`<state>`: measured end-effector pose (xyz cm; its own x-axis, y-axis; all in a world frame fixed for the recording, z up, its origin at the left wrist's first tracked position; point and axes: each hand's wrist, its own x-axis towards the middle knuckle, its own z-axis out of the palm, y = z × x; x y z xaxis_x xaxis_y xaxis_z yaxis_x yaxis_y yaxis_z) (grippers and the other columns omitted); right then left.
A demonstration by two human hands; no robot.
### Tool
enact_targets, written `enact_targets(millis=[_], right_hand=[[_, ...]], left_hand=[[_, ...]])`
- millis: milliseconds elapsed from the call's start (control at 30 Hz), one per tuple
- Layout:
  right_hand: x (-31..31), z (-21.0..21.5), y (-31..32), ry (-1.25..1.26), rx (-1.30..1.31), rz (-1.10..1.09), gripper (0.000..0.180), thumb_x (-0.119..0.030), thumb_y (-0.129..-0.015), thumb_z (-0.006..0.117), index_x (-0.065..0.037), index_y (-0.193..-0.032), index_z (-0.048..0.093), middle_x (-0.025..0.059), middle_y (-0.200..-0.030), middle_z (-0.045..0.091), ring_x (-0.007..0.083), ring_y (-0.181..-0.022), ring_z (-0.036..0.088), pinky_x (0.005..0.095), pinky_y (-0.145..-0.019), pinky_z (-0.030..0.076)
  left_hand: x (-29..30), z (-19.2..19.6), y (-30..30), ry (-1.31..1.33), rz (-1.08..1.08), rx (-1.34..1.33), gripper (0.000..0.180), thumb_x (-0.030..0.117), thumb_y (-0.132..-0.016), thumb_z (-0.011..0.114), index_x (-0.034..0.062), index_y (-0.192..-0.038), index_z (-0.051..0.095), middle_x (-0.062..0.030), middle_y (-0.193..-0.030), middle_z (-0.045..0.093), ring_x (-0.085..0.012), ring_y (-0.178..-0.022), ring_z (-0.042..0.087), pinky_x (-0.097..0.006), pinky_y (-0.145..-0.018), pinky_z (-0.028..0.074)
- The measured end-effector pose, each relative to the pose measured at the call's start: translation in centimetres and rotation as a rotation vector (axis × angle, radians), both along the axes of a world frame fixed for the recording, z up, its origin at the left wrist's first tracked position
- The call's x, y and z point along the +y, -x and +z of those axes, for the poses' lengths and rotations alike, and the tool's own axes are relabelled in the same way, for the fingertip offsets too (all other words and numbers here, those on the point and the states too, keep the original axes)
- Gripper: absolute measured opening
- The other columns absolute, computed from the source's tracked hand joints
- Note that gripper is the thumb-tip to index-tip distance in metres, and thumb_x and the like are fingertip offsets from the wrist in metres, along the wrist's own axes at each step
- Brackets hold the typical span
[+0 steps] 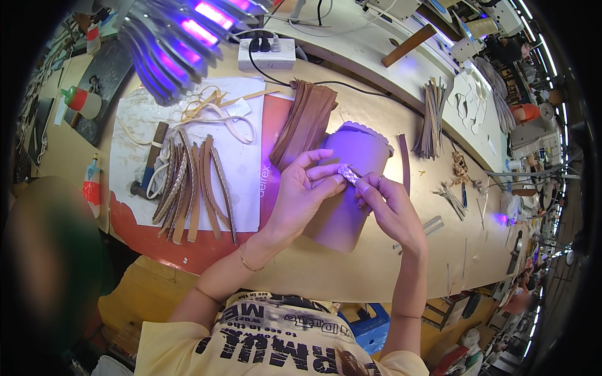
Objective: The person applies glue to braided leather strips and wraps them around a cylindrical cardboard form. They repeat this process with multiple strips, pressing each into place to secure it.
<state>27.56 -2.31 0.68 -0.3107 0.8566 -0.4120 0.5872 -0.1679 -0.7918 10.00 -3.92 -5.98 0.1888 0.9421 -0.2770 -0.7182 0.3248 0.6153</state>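
Between my two hands is a short braided strip [349,175], shining pale under the violet light. My left hand [302,195] pinches its left end between thumb and index finger, with the other fingers loosely spread. On the other end, my right hand [394,207] has thumb and fingers closed. Directly beneath them lies a brown cylinder-like piece [338,216] with a scalloped far edge. Beyond my left hand rests a stack of brown leather strips [305,119].
On a white sheet [132,113] at left lie braided straps [179,182] and a hammer [150,164]. A finned lamp [166,53] hangs above. A power strip [266,55] sits at the back. Strip bundles [431,119] and a metal ruler [433,225] are at right.
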Motion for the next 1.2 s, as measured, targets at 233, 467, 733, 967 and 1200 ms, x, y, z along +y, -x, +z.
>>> enact_targets(millis=[233,467,733,967,1200], right_hand=[[-0.2,-0.4,0.2,-0.043,0.02,-0.055,0.029,-0.022,-0.099,0.05,0.002,-0.088,0.062,0.0055,-0.072,0.06,0.0116,-0.065,0.055,0.0275,-0.061,0.045],[-0.3,-0.5,0.2,-0.043,0.032,-0.094,0.03,-0.022,-0.098,0.05,0.003,-0.086,0.063,0.0065,-0.067,0.06,0.0123,-0.061,0.054,0.028,-0.058,0.043],[0.0,-0.4,0.0,0.038,0.027,-0.093,0.027,-0.022,-0.1,0.05,0.0,-0.089,0.062,0.0009,-0.078,0.06,0.0076,-0.072,0.057,0.0237,-0.066,0.046],[-0.1,-0.7,-0.2,0.064,0.115,-0.109,0.026,-0.022,-0.1,0.05,-0.001,-0.09,0.062,0.0001,-0.079,0.06,0.008,-0.073,0.056,0.0237,-0.068,0.046],[0.1,-1.0,-1.0,0.095,0.394,-0.112,0.027,-0.025,-0.101,0.049,-0.003,-0.091,0.061,0.0,-0.083,0.059,0.0085,-0.078,0.056,0.0244,-0.074,0.046]], left_hand=[[-0.1,0.2,0.0,-0.002,0.0,0.009,0.046,-0.003,-0.09,0.062,-0.0042,-0.13,0.039,-0.0194,-0.116,0.061,-0.0178,-0.1,0.065,-0.028,-0.09,0.056],[-0.2,0.0,-0.1,0.015,0.001,-0.061,0.045,-0.002,-0.09,0.063,-0.0029,-0.129,0.04,-0.0187,-0.116,0.062,-0.0183,-0.1,0.065,-0.029,-0.09,0.056],[0.0,-0.5,-0.1,0.006,-0.005,-0.081,0.044,-0.003,-0.09,0.063,-0.0021,-0.128,0.041,-0.0181,-0.116,0.062,-0.0185,-0.1,0.066,-0.029,-0.089,0.056],[0.2,-0.4,-0.2,0.024,-0.004,0.01,0.043,-0.003,-0.089,0.063,-0.0025,-0.127,0.043,-0.0175,-0.114,0.064,-0.0169,-0.099,0.066,-0.029,-0.089,0.056],[0.2,-0.1,-0.7,0.011,0.065,0.071,0.044,-0.004,-0.088,0.063,-0.0022,-0.127,0.043,-0.0184,-0.112,0.065,-0.0167,-0.096,0.066,-0.029,-0.088,0.056]])
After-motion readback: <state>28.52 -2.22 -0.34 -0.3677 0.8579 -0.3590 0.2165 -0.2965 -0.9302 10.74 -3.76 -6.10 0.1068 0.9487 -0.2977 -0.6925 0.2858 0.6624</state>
